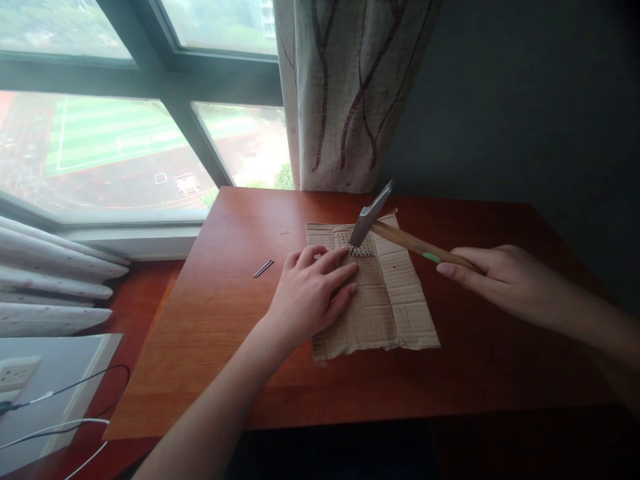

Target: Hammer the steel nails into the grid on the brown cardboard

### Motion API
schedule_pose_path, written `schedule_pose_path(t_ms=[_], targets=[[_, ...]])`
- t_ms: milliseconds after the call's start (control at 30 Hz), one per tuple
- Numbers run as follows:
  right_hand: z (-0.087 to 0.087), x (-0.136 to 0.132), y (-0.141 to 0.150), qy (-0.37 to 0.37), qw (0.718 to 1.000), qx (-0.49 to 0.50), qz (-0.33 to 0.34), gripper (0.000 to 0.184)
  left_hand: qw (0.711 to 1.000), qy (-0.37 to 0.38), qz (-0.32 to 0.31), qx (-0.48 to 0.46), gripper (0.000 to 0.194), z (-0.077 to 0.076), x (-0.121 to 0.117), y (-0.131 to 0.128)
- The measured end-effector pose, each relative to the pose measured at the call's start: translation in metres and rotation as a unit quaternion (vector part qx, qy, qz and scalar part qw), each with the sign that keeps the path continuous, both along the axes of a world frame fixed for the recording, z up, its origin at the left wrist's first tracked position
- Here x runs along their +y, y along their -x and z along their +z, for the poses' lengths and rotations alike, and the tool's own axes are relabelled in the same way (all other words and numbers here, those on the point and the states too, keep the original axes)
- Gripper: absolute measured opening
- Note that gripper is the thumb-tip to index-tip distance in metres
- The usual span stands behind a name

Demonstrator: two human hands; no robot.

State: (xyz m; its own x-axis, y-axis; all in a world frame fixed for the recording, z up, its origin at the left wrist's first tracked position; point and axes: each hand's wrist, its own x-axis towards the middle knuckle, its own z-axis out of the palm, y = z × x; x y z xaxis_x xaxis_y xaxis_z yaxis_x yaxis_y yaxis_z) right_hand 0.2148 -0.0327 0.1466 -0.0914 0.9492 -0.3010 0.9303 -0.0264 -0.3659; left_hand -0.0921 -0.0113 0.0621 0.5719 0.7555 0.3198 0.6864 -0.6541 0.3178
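My right hand (495,277) is wrapped round the wooden handle of a hammer (410,240), close to its end. The steel head slants down, its lower face just over a small pale square piece (367,248) covered with rows of dark dots. Whether those are holes or nail heads is too small to tell. That square rests on a creased, torn sheet of cardboard (373,307). My left hand (313,287) lies palm down on the cardboard's left side, fingers stretched apart, fingertips by the dotted square and close to the hammer head. What lies under the fingertips is hidden.
A few dark nails (263,269) lie on the reddish wooden table (215,333), left of my left hand. Behind the table hang a patterned curtain (345,100) and a window. Cables (60,423) and a wall socket (19,373) are at lower left.
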Motion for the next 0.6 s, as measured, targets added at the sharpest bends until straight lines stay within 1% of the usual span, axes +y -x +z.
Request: schedule_pose_path(t_ms=[100, 200, 333, 600], targets=[[-0.001, 0.0006, 0.0027, 0.006, 1.0, 0.003, 0.012, 0.06, 1.0, 0.0, 0.0, 0.0, 0.035, 0.0001, 0.0001, 0.0001], [0.0027, -0.001, 0.0045, 0.007, 1.0, -0.006, 0.01, 0.058, 1.0, 0.004, -0.003, 0.003, 0.035, 0.0006, 0.0001, 0.0001], [0.0054, -0.0033, 0.0064, -0.012, 1.0, -0.017, 0.007, 0.056, 1.0, 0.004, -0.003, 0.002, 0.035, 0.0007, 0.0, -0.0001], [-0.0033, 0.0001, 0.0041, -0.021, 0.999, -0.002, 0.031, 0.059, 1.0, 0.001, -0.002, 0.0, 0.035, 0.0005, 0.0001, -0.0001]])
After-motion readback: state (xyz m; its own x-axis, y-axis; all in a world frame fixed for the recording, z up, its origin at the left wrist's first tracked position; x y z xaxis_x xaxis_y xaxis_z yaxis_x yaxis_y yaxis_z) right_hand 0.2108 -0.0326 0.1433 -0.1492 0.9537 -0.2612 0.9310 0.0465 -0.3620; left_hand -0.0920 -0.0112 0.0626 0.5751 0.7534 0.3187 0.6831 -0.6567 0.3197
